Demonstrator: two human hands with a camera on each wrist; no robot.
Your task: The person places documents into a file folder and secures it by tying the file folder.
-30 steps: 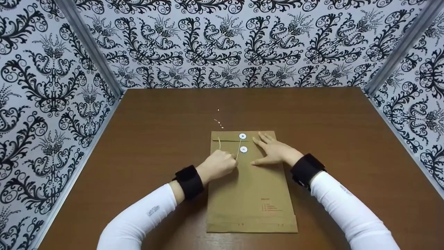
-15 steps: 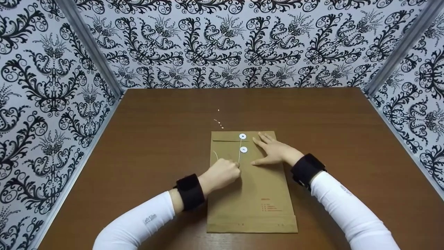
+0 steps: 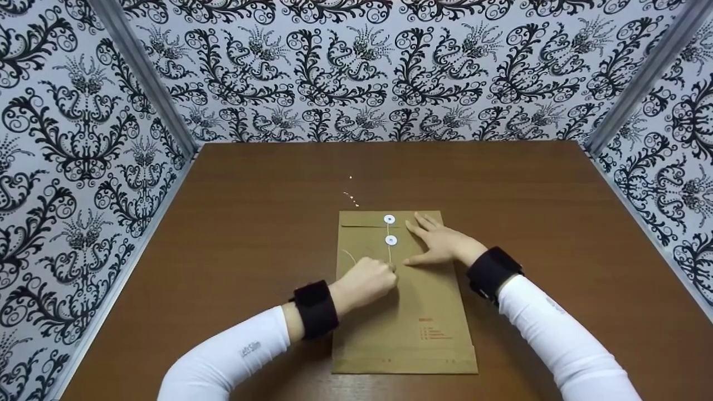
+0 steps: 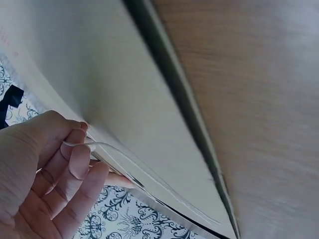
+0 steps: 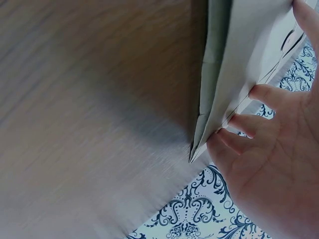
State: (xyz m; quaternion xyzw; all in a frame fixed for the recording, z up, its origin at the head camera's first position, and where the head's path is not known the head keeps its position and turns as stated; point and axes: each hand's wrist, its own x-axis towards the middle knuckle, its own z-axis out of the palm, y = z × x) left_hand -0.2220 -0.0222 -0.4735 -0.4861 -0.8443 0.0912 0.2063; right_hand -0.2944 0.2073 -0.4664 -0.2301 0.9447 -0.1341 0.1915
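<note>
Drawn back toward the body over the last second, the left hand (image 3: 369, 282) has pulled the thin pale closure string (image 3: 389, 253) straight down from the lower white round button (image 3: 391, 240). Its fingers curl round the string, pinching it. Flat brown paper envelope (image 3: 405, 328) lies mid-table; nothing of its contents shows. Right hand (image 3: 440, 243), fingers straight, presses it near the upper white button (image 3: 389, 219), likely steadying it on the brown wooden table (image 3: 557, 223).
</note>
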